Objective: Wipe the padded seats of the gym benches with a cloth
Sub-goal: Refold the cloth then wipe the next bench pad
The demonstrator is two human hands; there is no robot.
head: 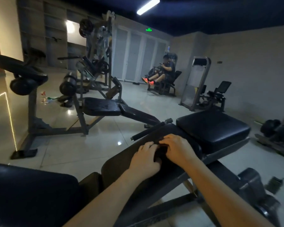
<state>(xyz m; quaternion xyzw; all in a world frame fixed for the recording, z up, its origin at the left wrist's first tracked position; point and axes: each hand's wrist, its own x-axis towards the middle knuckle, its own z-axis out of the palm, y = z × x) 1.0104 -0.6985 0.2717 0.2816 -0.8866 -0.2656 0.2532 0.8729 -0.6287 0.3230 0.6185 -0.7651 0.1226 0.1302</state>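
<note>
While both hands rest on the long back pad (121, 163) of the near bench, the left hand (144, 160) and the right hand (177, 149) each curl their fingers on a dark cloth (161, 152) bunched between them. The square seat pad (211, 126) lies at 2 o'clock from the hands. A second bench (102, 106) stands at 11 o'clock.

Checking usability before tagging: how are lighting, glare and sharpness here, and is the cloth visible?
Head view: dim, one ceiling tube light; glare on the tiled floor; wide-angle bending at edges; lower right corner smeared; dark cloth between left hand and right hand barely separates from the bench pad.
</note>
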